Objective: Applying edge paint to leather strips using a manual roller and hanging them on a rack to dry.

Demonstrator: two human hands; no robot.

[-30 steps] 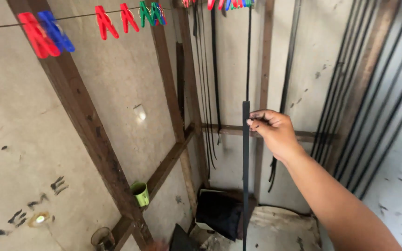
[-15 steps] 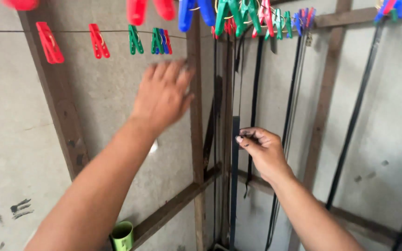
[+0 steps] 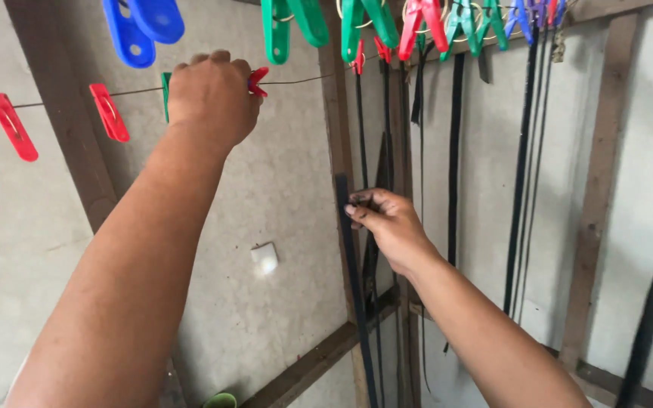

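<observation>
Fingers: the right hand (image 3: 388,227) pinches the top end of a black strip (image 3: 351,257) between thumb and fingertips; the left hand (image 3: 213,94) is curled closed on a red clothespin (image 3: 257,79) on the wire line (image 3: 296,78), though its fingertips are hidden behind the hand.
Landmark: the wire line, strung across the wall near the top of the view.
Black strip: hangs straight down, well below the wire line, its top end in the right hand and its lower end running out of view at the bottom.
Red clothespin: on the wire line, only its tip showing past the left hand's knuckles.
Other pins: two more red clothespins (image 3: 109,112) clipped on the wire line to the left of the hand; blue (image 3: 141,26) and green (image 3: 292,23) ones above it, close to the camera.
Hung strips: further black strips (image 3: 455,151) dangle from pins right of the hands, above the level of the wire line's far end.
Surface and room: a grey board wall (image 3: 281,196) with brown timber framing (image 3: 598,174); a green cup (image 3: 221,400) sits far below the wire line.
Change: half a second ago the left hand was open and blurred short of the wire line; now it is closed at a pin. The right hand has kept its grip on the strip.
</observation>
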